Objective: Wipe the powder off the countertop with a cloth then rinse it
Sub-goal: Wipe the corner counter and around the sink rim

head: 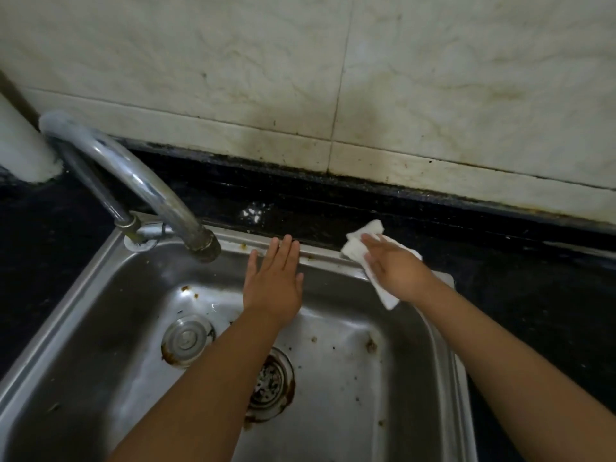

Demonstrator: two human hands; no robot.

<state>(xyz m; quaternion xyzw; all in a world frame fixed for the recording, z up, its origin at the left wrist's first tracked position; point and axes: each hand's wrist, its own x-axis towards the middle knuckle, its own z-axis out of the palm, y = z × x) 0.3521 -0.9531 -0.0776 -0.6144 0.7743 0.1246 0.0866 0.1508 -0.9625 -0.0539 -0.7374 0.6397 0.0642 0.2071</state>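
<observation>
Counting one cloth (358,249) beside one sink (100,271), I see my right hand (391,268) pressing it flat-fingered, left hand (273,285) open over the sink's back rim.

There is one view only, from the person's head, looking forward and steeply down at close range. Both hands reach away from it, the left hand (271,288) and right hand (395,266), with the sink (100,295) beneath them and the bench (333,208) and tiled wall (333,78) beyond their fingertips.

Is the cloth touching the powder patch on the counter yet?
Apart. The head view shows bare dark countertop between the white cloth under the right hand and the powder.
</observation>
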